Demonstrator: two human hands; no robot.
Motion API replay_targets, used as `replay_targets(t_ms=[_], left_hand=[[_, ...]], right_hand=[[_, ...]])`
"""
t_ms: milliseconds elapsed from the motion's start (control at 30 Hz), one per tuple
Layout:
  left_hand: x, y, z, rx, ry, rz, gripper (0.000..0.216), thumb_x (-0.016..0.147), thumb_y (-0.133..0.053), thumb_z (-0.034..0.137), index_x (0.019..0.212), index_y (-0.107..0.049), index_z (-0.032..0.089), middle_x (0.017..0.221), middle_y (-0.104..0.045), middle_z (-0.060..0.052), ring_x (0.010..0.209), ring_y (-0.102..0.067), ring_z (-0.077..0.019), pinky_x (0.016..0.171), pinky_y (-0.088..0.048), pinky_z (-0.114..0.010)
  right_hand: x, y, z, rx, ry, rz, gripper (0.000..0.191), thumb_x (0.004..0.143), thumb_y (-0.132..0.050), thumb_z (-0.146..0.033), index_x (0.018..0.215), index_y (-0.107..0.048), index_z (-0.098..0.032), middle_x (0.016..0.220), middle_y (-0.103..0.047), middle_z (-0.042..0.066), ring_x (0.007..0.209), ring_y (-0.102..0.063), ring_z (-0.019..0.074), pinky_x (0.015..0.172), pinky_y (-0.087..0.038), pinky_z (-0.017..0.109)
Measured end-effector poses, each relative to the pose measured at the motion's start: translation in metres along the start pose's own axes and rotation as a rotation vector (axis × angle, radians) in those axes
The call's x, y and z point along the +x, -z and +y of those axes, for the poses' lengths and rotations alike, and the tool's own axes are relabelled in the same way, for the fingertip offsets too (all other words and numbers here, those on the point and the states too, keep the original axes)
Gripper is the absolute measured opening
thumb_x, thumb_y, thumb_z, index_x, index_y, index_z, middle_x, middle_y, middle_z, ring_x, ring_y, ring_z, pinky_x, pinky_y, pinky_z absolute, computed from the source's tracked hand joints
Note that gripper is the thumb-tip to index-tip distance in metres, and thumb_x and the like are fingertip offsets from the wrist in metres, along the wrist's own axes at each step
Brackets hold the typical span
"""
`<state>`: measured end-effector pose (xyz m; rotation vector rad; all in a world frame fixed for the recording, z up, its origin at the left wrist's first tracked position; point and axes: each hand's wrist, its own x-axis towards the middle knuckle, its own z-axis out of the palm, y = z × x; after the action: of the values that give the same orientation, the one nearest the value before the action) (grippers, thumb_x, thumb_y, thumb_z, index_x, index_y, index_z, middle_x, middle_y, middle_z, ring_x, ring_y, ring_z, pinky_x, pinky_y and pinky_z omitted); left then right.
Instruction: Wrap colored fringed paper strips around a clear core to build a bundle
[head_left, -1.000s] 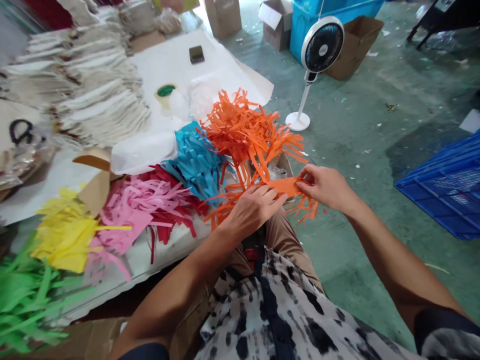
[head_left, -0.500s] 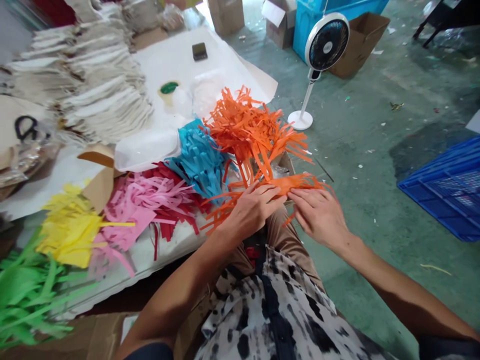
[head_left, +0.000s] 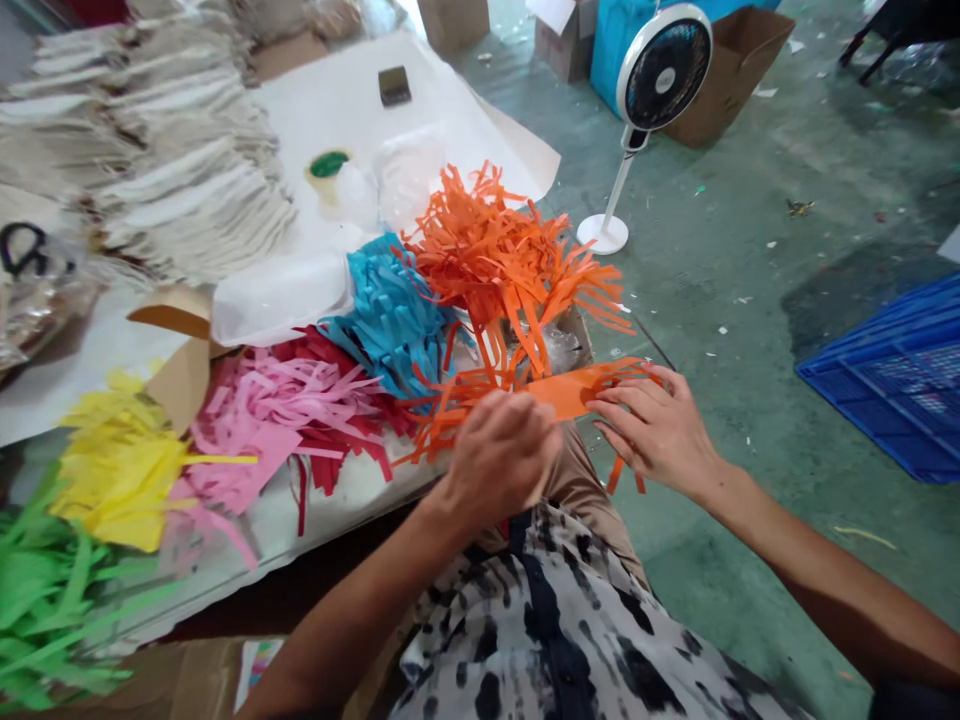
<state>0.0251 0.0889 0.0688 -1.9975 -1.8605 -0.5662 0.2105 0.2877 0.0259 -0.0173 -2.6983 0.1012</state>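
A fringed strip of orange tissue paper [head_left: 564,393] stretches between my hands above my lap, smooth in its middle and cut into thin ribbons at both ends. My left hand [head_left: 504,445] is closed at its left part; the fingertips are blurred and partly hidden. At the other end, my right hand [head_left: 654,425] has its thumb and fingers on the ribbons, some of which dangle below. Just beyond lies a heap of orange fringe [head_left: 499,245]. Blue fringe [head_left: 394,315] lies left of it, followed by pink fringe [head_left: 277,400] over dark red fringe [head_left: 330,465].
Yellow [head_left: 124,470] and green fringe [head_left: 45,600] lie at the table's left end. Stacked cream bundles [head_left: 187,170], a clear plastic tray [head_left: 281,300] and a tape roll [head_left: 328,165] are farther back. A white fan [head_left: 664,78] and blue crate [head_left: 892,370] stand on the floor.
My left hand has drawn nearer to me and closed up. My right hand has shifted slightly right, and more of the strip's smooth middle shows between them.
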Motion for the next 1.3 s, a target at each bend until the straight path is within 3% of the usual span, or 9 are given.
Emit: replay_targets(t_ms=[67,167,333,433,567,767,1067,1200,1300], left_hand=[[0.003,-0.016,0.021,-0.021,0.008,-0.078,0.03,0.099,-0.063,0.02,0.128,-0.072,0.017,0.122,-0.076,-0.007,0.118,-0.063,-0.0225,0.109,-0.049,-0.037],[-0.001,-0.036,0.031,-0.047,0.131,-0.108,0.031,0.101,-0.062,0.021,0.131,-0.069,0.016,0.123,-0.076,-0.009,0.112,-0.066,-0.0241,0.099,-0.054,-0.038],[-0.009,-0.034,0.02,-0.232,0.351,-0.07,0.014,0.103,-0.063,0.023,0.11,-0.074,0.019,0.108,-0.077,-0.006,0.101,-0.067,-0.0215,0.094,-0.054,-0.038],[-0.007,-0.026,0.016,-0.284,0.525,-0.059,0.017,0.102,-0.064,0.026,0.088,-0.071,0.021,0.095,-0.076,-0.003,0.093,-0.065,-0.0204,0.09,-0.051,-0.038],[-0.003,-0.026,0.014,-0.185,0.631,-0.073,0.018,0.1,-0.066,0.024,0.082,-0.067,0.021,0.09,-0.072,-0.004,0.092,-0.061,-0.023,0.088,-0.048,-0.039],[-0.002,-0.032,0.011,-0.03,0.602,-0.156,0.015,0.099,-0.064,0.025,0.084,-0.064,0.021,0.094,-0.07,-0.008,0.094,-0.058,-0.0268,0.084,-0.045,-0.041],[-0.001,-0.034,0.01,0.043,0.593,-0.19,0.015,0.099,-0.064,0.026,0.086,-0.065,0.021,0.095,-0.071,-0.008,0.097,-0.061,-0.0281,0.085,-0.045,-0.042],[0.002,-0.037,0.015,0.056,0.566,-0.161,0.012,0.101,-0.063,0.023,0.11,-0.071,0.02,0.108,-0.074,-0.009,0.104,-0.064,-0.0274,0.092,-0.046,-0.043],[0.006,-0.038,0.017,0.021,0.333,-0.099,0.026,0.104,-0.058,0.018,0.127,-0.069,0.026,0.124,-0.076,-0.004,0.117,-0.063,-0.0244,0.105,-0.043,-0.042]], right_hand=[[-0.003,-0.002,0.004,-0.025,0.006,-0.011,0.028,0.1,-0.064,-0.017,0.126,-0.071,-0.024,0.109,-0.08,0.004,0.108,-0.071,0.0237,0.116,-0.036,0.052],[-0.005,-0.002,0.011,0.007,0.02,0.008,0.029,0.1,-0.062,-0.015,0.125,-0.072,-0.026,0.106,-0.079,0.002,0.105,-0.07,0.0223,0.116,-0.035,0.052],[0.008,0.008,0.02,0.249,-0.116,-0.076,0.012,0.105,-0.062,-0.032,0.106,-0.073,-0.027,0.108,-0.077,0.003,0.106,-0.066,0.0228,0.102,-0.039,0.045],[0.021,0.014,0.021,0.308,-0.226,-0.193,0.02,0.106,-0.059,-0.04,0.098,-0.07,-0.024,0.102,-0.076,0.004,0.099,-0.063,0.0235,0.091,-0.038,0.041],[0.035,0.014,0.022,0.252,-0.318,-0.307,0.029,0.106,-0.055,-0.046,0.094,-0.068,-0.023,0.091,-0.074,0.004,0.092,-0.06,0.0245,0.085,-0.034,0.039],[0.045,0.009,0.022,0.107,-0.329,-0.409,0.041,0.108,-0.048,-0.051,0.085,-0.064,-0.021,0.084,-0.071,0.006,0.088,-0.058,0.0258,0.076,-0.028,0.037],[0.052,0.007,0.018,-0.039,-0.321,-0.444,0.04,0.106,-0.053,-0.05,0.081,-0.063,-0.02,0.083,-0.072,0.006,0.087,-0.059,0.0265,0.074,-0.026,0.037],[0.046,0.007,0.012,-0.145,-0.321,-0.268,0.033,0.104,-0.058,-0.051,0.099,-0.068,-0.02,0.099,-0.076,0.009,0.101,-0.062,0.0294,0.088,-0.036,0.044],[0.037,0.004,0.009,-0.133,-0.134,-0.083,0.02,0.108,-0.053,-0.034,0.118,-0.068,-0.027,0.117,-0.078,0.003,0.115,-0.063,0.0248,0.114,-0.03,0.052]])
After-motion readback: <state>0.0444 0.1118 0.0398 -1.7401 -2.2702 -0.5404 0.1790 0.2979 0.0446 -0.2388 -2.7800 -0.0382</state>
